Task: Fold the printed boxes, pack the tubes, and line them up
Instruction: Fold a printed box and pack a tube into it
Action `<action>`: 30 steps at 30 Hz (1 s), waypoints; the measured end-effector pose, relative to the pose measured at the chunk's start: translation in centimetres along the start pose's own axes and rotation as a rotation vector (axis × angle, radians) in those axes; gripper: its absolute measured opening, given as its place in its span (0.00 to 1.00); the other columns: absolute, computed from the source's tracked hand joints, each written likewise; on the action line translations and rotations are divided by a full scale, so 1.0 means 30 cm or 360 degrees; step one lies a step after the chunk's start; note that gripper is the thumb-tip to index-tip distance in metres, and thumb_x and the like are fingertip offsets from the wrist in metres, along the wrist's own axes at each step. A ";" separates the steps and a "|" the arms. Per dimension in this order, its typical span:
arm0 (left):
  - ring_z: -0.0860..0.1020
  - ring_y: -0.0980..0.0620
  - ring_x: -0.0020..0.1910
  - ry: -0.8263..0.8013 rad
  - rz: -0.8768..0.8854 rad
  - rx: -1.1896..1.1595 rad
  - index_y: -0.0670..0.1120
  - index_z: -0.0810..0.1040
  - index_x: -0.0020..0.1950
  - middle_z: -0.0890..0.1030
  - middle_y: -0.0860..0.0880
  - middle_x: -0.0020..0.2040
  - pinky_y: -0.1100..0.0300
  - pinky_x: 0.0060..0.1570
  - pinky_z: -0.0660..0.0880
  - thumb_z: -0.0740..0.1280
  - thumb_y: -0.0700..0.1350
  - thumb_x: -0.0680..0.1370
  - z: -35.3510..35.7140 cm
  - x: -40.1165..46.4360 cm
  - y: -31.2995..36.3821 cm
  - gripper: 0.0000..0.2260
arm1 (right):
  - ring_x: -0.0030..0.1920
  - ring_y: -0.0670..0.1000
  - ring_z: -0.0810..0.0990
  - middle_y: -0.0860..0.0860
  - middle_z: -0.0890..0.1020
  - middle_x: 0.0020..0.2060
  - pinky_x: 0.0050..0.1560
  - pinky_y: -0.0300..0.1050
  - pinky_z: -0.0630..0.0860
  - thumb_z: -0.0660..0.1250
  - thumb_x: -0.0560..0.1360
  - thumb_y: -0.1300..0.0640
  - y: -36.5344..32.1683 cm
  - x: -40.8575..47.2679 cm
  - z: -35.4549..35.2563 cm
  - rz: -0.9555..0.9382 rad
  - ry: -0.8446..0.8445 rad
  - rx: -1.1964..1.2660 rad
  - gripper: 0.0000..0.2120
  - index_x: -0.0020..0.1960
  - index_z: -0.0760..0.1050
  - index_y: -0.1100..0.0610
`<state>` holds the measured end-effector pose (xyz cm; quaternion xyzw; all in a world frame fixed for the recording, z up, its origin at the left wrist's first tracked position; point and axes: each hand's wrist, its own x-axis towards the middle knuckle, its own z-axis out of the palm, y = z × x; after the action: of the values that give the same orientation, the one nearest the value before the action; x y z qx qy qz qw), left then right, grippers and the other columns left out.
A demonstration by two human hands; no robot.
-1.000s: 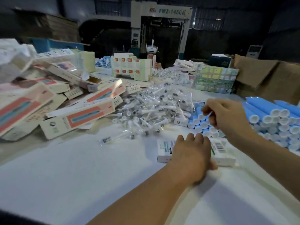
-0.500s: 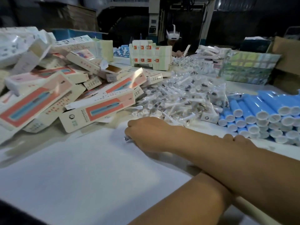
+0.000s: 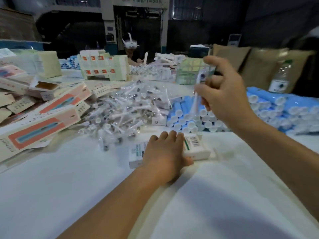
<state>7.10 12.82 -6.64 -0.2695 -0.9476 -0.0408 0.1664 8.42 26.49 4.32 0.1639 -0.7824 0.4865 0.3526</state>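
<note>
Head view: left hand (image 3: 164,152) flat on box (image 3: 196,149); right hand (image 3: 222,95) fingers pinch packet (image 3: 198,90).

My counter (image 3: 69,195) is covered in white and fills the lower frame. On it, at left, sprawls a heap of pink-printed boxes (image 3: 43,121). At centre lies a pile of small items in clear wrappers (image 3: 126,107), with stacked blue tubes (image 3: 186,118) just beside it on the right, running to the right edge. A white box (image 3: 195,147) lies flat at centre under my left grip (image 3: 164,152). Flat carton stacks (image 3: 103,66) stand at upper centre, a water bottle (image 3: 280,76) at upper right
</note>
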 end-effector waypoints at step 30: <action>0.66 0.49 0.62 0.0265 -0.0035 0.0020 0.50 0.58 0.72 0.69 0.51 0.64 0.55 0.55 0.63 0.54 0.69 0.74 -0.007 0.021 0.073 0.34 | 0.67 0.51 0.67 0.34 0.68 0.50 0.67 0.55 0.67 0.61 0.79 0.47 0.178 -0.328 -0.059 0.0858 -0.0028 0.0065 0.12 0.40 0.78 0.47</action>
<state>7.82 14.98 -6.26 -0.2537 -0.9337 -0.0588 0.2458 12.77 29.71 -5.64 -0.0390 -0.7908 0.5771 0.2002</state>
